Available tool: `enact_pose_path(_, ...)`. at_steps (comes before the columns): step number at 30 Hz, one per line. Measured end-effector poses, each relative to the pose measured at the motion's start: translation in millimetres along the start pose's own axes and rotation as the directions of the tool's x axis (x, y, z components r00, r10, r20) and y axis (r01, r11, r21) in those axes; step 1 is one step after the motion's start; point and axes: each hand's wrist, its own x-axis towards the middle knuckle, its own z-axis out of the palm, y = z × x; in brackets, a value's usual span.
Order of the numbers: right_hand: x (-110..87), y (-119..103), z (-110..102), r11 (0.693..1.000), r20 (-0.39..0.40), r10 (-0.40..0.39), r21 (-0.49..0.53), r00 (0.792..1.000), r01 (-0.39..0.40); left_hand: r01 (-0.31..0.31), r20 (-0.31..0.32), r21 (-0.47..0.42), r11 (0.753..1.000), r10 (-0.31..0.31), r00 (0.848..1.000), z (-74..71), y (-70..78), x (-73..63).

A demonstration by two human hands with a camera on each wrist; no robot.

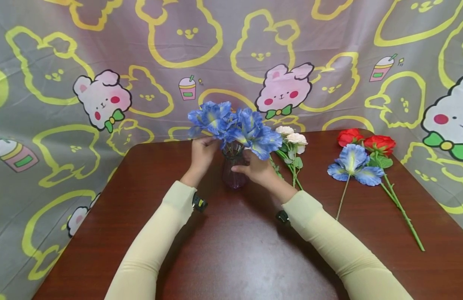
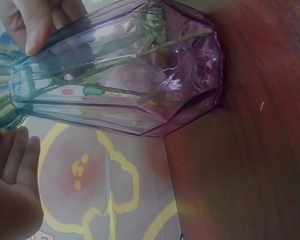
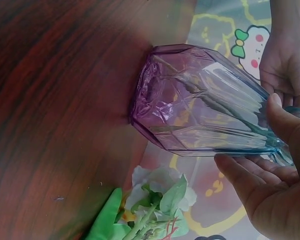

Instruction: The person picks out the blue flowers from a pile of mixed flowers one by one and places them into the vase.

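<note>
A faceted glass vase (image 1: pixel 233 174), blue-green at the neck and purple at the base, stands upright on the table. Stems show through its clear wall, and large blue iris-like flowers (image 1: pixel 255 131) spread above its rim. My right hand (image 1: pixel 260 167) grips the vase just below the neck; in the right wrist view its thumb and fingers lie on opposite sides of the glass. On the other side, my left hand (image 1: pixel 202 156) is raised beside the rim, under the blue petals. The left wrist view shows its fingers (image 2: pixel 12 155) fairly straight, right at the rim; its thumb is hidden there.
White flowers (image 1: pixel 297 139) with green stems lie behind and right of the vase. Further right on the brown table (image 1: pixel 231 258) are a single blue flower (image 1: pixel 351 162) and red roses (image 1: pixel 379 143). A patterned curtain (image 1: pixel 224 79) hangs along the back.
</note>
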Motion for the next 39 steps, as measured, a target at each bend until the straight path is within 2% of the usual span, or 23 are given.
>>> enact_pose_path(3, 0.3, -0.4, 0.1, 1.000, -0.008, -0.007, -0.005, 1.000, 0.007, -0.015, 0.003, 0.008, 1.000, 0.015, 1.000, -0.2, 0.2, 0.3)
enact_pose_path(10, -0.3, -0.3, 0.6, 1.000, -0.006, -0.017, 0.018, 1.000, 0.017, 0.003, -0.004, -0.011, 1.000, -0.003, 1.000, -1.5, -1.6, -2.0)
enact_pose_path(15, -0.7, -0.9, 0.0, 0.998, 0.043, 0.050, 0.046, 0.998, -0.052, 0.020, -0.004, -0.017, 1.000, -0.020, 1.000, -3.7, -4.1, -4.3)
enact_pose_path(18, -0.7, -1.2, -0.9, 0.995, 0.073, 0.087, 0.048, 0.994, -0.091, 0.045, 0.001, -0.052, 0.998, -0.045, 0.999, -5.1, -6.2, -5.0)
enact_pose_path(22, -0.1, -1.0, -1.5, 0.994, 0.090, 0.101, 0.044, 0.991, -0.105, 0.067, 0.010, -0.096, 0.993, -0.067, 0.998, -5.8, -24.3, -3.2)
enact_pose_path(26, 0.0, -2.0, -2.2, 0.993, 0.098, 0.106, 0.044, 0.989, -0.111, 0.114, 0.021, -0.133, 0.984, -0.112, 0.993, -7.2, -41.3, -3.1)
enact_pose_path(29, -0.1, -2.9, -2.4, 0.992, 0.104, 0.110, 0.043, 0.989, -0.115, 0.154, 0.044, -0.164, 0.974, -0.149, 0.988, -10.0, -44.8, -5.8)
enact_pose_path(33, 0.0, -3.3, -2.7, 0.993, 0.101, 0.112, 0.035, 0.989, -0.116, 0.211, 0.107, -0.114, 0.971, -0.199, 0.974, -14.4, -47.8, -10.6)
enact_pose_path(35, 0.1, -3.8, -3.1, 0.992, 0.099, 0.114, 0.040, 0.989, -0.118, 0.239, 0.158, -0.084, 0.967, -0.223, 0.962, -16.0, -49.7, -13.4)
enact_pose_path(39, -0.2, -4.5, -3.6, 0.992, 0.097, 0.114, 0.047, 0.989, -0.119, 0.288, 0.264, -0.095, 0.953, -0.255, 0.930, -16.4, -54.5, -19.1)
